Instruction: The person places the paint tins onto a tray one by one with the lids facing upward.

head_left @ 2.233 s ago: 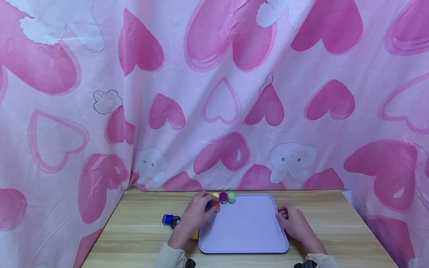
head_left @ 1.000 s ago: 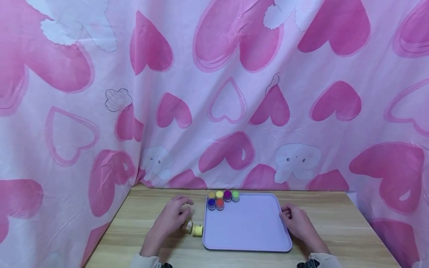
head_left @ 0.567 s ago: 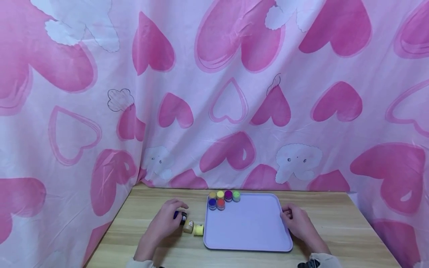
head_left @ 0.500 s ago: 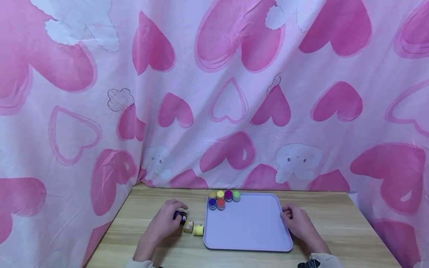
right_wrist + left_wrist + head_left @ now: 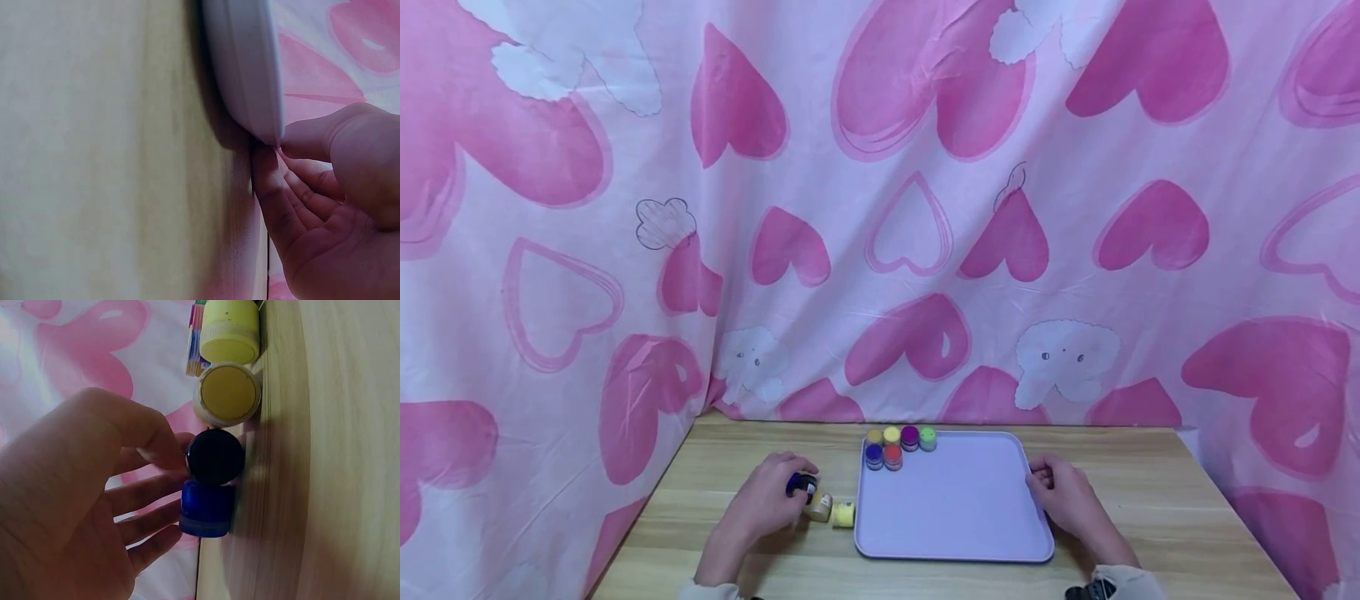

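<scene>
My left hand (image 5: 769, 492) is at a small black jar (image 5: 215, 456) on the table left of the tray, thumb and fingers closed about it. Touching that jar in the left wrist view is a blue jar (image 5: 206, 509), with the other fingers behind it. A tan jar (image 5: 822, 507) and a yellow jar (image 5: 843, 514) continue the row toward the tray. My right hand (image 5: 1063, 496) pinches the right rim of the pale lilac tray (image 5: 955, 508) between thumb and index finger; the right wrist view shows the tray edge (image 5: 250, 75) in that pinch.
Several jars stand in the tray's back left corner: tan (image 5: 874, 437), yellow (image 5: 891, 437), purple (image 5: 910, 437) and green (image 5: 927, 438) at the back, blue (image 5: 874, 456) and red (image 5: 892, 456) before them. A pink heart-print curtain (image 5: 910, 250) hangs behind the wooden table (image 5: 1120, 454).
My left hand has left the red jar in the tray, moved left and come down to the black jar. The tan jar has shifted slightly. My right hand stays on the tray rim.
</scene>
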`<state>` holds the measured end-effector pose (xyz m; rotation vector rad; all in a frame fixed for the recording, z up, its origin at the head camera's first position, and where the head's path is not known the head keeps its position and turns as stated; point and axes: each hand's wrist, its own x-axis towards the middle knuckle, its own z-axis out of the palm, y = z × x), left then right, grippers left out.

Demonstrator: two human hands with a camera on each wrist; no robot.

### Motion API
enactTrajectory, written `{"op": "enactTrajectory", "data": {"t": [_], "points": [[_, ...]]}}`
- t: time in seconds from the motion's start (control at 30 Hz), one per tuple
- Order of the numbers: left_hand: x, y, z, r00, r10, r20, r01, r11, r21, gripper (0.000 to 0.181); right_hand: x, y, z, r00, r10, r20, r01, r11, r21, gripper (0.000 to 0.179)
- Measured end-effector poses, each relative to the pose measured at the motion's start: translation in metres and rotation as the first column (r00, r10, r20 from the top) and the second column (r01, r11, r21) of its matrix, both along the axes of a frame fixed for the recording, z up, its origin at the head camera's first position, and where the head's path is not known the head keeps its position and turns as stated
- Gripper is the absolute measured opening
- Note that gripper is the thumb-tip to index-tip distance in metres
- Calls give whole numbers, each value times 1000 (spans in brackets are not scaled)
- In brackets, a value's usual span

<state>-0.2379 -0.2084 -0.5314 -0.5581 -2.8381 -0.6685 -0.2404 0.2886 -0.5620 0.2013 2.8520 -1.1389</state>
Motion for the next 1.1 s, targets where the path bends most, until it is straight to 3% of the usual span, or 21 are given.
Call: {"op": "enactTrajectory", "data": {"t": [0.27, 0.47, 0.93, 1.1], "points": [[0, -10, 0, 999, 22, 45, -23, 1000, 10, 52, 0, -1, 0, 1000, -2, 2, 2, 1000, 2, 23], [-1, -18, -2, 998, 13, 56, -16, 998, 58, 46, 0, 0, 0, 1000, 1, 3, -1, 1000, 1, 23], [-4, -24, -2, 981, 93, 171, -109, 990, 86, 39, 0, -1, 1, 1000, 0, 16, 0, 1000, -3, 25], [-6, -22, 1, 979, 96, 182, -119, 986, 120, 33, 1, 0, 2, 1000, 4, 13, -4, 1000, 0, 25]]}}
